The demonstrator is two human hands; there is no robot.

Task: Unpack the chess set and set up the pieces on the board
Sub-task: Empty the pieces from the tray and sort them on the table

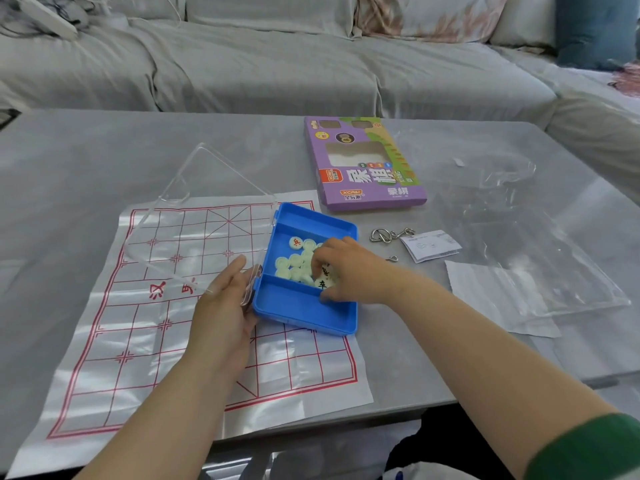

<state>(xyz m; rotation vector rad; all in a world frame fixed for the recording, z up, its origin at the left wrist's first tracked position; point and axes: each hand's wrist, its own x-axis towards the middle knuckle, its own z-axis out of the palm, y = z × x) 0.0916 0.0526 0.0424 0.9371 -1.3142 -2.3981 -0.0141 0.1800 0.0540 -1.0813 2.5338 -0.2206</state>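
Both hands meet the box [301, 308]: left hand [221, 306] flat alongside, right hand [349, 271] curled over pieces [295, 261] under its fingertips, grip unclear.

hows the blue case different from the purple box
The blue case stands open with pale pieces inside; the purple box lies flat, printed, with a window. The blue case rests on the board sheet; the purple box lies on bare table beyond it. Both are rectangular.
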